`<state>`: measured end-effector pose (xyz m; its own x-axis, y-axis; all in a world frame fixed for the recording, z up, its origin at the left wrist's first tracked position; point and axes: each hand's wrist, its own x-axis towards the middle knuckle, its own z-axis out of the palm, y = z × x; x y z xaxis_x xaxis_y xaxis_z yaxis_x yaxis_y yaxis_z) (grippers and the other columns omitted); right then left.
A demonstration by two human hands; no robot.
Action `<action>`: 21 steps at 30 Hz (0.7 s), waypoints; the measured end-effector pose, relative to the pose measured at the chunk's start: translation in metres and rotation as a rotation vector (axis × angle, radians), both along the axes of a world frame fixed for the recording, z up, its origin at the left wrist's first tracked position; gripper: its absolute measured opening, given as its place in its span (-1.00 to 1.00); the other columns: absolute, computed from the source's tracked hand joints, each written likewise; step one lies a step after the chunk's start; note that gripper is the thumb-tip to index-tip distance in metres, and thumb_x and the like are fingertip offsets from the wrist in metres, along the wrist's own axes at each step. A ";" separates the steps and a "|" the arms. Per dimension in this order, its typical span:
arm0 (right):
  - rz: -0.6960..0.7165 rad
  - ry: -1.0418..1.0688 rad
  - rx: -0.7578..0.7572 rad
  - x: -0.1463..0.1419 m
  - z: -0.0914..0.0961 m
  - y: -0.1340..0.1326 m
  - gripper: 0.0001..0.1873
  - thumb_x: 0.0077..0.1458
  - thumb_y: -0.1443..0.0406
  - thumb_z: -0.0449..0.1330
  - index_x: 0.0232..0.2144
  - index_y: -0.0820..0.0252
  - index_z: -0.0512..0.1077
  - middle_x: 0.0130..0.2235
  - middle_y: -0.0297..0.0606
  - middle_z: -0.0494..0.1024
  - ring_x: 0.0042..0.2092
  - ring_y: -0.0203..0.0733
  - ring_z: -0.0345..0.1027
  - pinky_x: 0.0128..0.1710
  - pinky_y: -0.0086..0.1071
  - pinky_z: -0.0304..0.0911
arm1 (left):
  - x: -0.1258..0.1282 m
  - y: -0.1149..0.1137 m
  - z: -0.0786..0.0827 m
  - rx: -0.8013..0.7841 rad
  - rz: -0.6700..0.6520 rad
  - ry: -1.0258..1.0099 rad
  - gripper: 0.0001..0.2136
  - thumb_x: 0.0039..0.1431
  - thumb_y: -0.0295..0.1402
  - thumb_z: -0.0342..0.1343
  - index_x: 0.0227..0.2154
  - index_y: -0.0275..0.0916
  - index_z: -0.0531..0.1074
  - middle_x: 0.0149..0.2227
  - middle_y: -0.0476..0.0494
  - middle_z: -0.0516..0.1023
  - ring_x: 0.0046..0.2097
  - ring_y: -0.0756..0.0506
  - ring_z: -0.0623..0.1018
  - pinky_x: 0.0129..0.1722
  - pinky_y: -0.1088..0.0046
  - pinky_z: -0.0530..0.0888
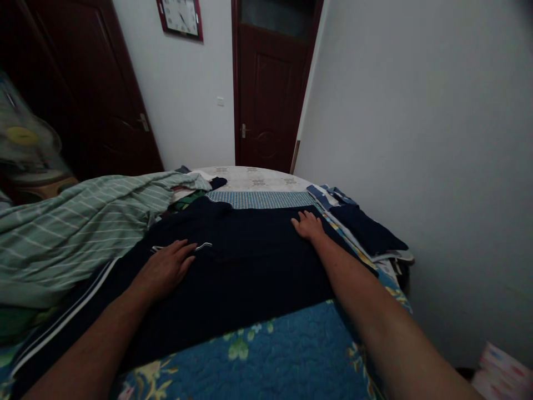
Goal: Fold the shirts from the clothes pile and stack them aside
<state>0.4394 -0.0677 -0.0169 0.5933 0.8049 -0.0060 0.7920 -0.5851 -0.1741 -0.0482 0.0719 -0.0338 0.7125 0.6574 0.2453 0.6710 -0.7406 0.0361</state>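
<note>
A dark navy shirt (250,255) with white-striped trim lies spread flat across the bed. My left hand (170,264) rests on it near the white-edged collar or placket, palm down with the fingers stretched out. Toward the shirt's far right edge, my right hand (308,225) presses flat on the cloth, fingers spread. Neither hand grips anything. Beneath the shirt is a blue quilted cover (283,355) with a floral pattern.
A green striped cloth (91,222) lies heaped on the left. Folded dark clothing (366,230) sits along the right edge by the wall. Behind are a white patterned surface (266,179), a door (266,83) and a fan (25,136).
</note>
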 end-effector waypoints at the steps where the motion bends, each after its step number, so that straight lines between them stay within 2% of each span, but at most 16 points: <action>1: -0.009 -0.004 0.007 0.006 -0.001 0.004 -0.12 0.45 -0.17 -0.20 0.54 0.23 0.10 0.58 0.05 0.00 0.58 0.19 -0.20 0.51 0.15 -0.23 | 0.000 0.000 -0.001 0.002 0.011 0.006 -0.41 0.47 -0.03 -0.15 0.33 -0.21 0.50 0.39 -0.34 0.46 0.39 -0.39 0.45 0.38 -0.05 0.39; 5: -0.019 -0.015 0.024 0.027 -0.005 0.019 -0.14 0.45 -0.15 -0.19 0.52 0.25 0.14 0.57 0.07 0.03 0.56 0.21 -0.16 0.50 0.18 -0.21 | 0.001 -0.006 0.000 -0.003 0.046 0.023 -0.39 0.47 0.02 -0.13 0.37 -0.17 0.45 0.43 -0.33 0.40 0.43 -0.42 0.39 0.39 -0.10 0.34; 11: -0.078 -0.067 0.069 0.049 -0.016 0.035 -0.18 0.44 -0.11 -0.14 0.48 0.29 0.24 0.52 0.14 0.16 0.54 0.26 -0.06 0.48 0.26 -0.16 | 0.007 -0.027 0.017 -0.050 0.091 0.043 -0.43 0.49 0.02 -0.09 0.39 -0.12 0.41 0.45 -0.31 0.37 0.45 -0.38 0.36 0.40 -0.08 0.31; 14: -0.084 -0.103 0.169 0.055 -0.022 0.036 -0.17 0.43 -0.10 -0.11 0.45 0.37 0.26 0.49 0.23 0.20 0.51 0.30 0.03 0.46 0.26 -0.08 | 0.010 -0.037 0.024 -0.081 0.108 0.022 -0.44 0.49 0.02 -0.04 0.40 -0.09 0.41 0.46 -0.30 0.36 0.46 -0.39 0.34 0.42 -0.11 0.28; 16: -0.045 -0.143 0.297 0.059 -0.026 0.032 -0.17 0.42 -0.07 -0.07 0.44 0.44 0.24 0.47 0.28 0.21 0.50 0.28 0.07 0.46 0.19 0.00 | 0.010 -0.042 0.027 -0.093 0.110 -0.006 -0.46 0.49 0.02 -0.03 0.39 -0.07 0.42 0.45 -0.29 0.37 0.46 -0.39 0.34 0.43 -0.14 0.26; 18: 0.055 -0.134 0.362 0.063 -0.028 0.027 -0.22 0.41 0.00 -0.04 0.41 0.47 0.28 0.44 0.25 0.30 0.48 0.20 0.13 0.47 0.06 0.04 | 0.009 -0.045 0.028 -0.092 0.103 -0.043 -0.48 0.48 0.00 0.02 0.36 -0.09 0.44 0.43 -0.30 0.40 0.46 -0.38 0.34 0.44 -0.15 0.24; 21: 0.135 -0.064 0.308 0.062 -0.027 0.020 -0.26 0.36 0.04 0.00 0.34 0.48 0.37 0.39 0.25 0.38 0.46 0.18 0.20 0.47 -0.02 0.10 | 0.008 -0.048 0.027 -0.030 0.098 -0.128 -0.49 0.43 -0.08 0.13 0.33 -0.17 0.46 0.40 -0.33 0.43 0.48 -0.38 0.30 0.48 -0.16 0.18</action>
